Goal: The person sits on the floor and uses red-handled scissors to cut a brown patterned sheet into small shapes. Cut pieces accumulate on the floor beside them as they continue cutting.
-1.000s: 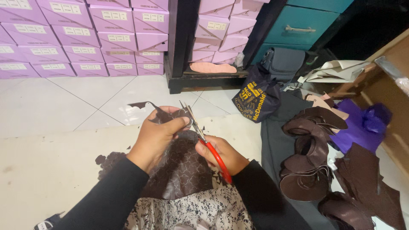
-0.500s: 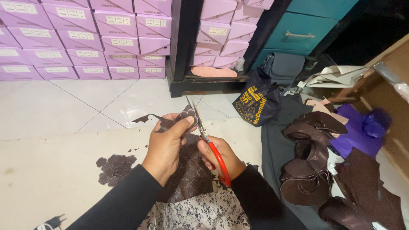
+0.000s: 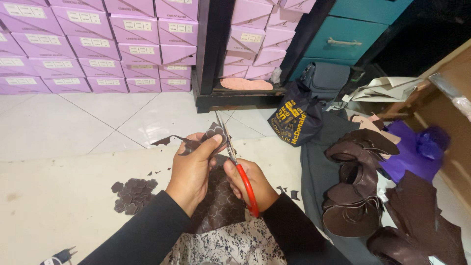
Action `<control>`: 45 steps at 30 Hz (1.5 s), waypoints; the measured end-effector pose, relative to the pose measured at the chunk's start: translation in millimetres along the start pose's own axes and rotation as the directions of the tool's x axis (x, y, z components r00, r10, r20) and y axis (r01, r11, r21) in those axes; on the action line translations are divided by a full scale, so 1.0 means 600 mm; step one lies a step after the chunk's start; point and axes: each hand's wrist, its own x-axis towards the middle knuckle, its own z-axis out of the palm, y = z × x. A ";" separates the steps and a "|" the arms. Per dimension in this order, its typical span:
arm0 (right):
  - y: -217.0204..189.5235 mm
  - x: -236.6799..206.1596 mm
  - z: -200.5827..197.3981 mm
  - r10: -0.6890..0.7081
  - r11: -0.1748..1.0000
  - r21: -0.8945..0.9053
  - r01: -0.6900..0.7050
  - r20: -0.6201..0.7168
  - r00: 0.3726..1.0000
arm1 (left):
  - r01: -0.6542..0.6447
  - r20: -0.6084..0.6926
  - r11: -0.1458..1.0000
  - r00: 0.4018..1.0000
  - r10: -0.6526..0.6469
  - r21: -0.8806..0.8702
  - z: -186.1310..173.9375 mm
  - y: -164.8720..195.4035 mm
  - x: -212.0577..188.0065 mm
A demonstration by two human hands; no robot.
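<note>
The left hand (image 3: 192,169) is pinching a small dark brown leather piece (image 3: 214,132) between thumb and fingers, just left of the scissors (image 3: 235,164). The right hand (image 3: 250,184) is gripping the red scissor handles, blades pointing up beside the piece. The leather looks thin, light and floppy, so holding close to the cut line probably works best. A pile of cut shapes (image 3: 131,195) is lying well left of the scissors.
</note>
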 end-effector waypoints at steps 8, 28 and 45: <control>0.000 -0.003 0.004 0.106 0.993 0.054 -0.103 -0.058 0.993 | 0.008 0.003 1.000 1.000 -0.009 0.009 -0.002 0.004 0.001; -0.015 -0.005 -0.024 0.159 0.961 -0.230 -0.153 0.007 0.987 | -0.094 0.086 0.972 0.993 0.077 0.215 -0.018 0.023 0.022; 0.002 0.005 -0.021 0.128 0.954 -0.275 -0.120 0.011 0.992 | -0.071 0.019 0.980 0.997 0.069 0.184 -0.007 0.019 0.019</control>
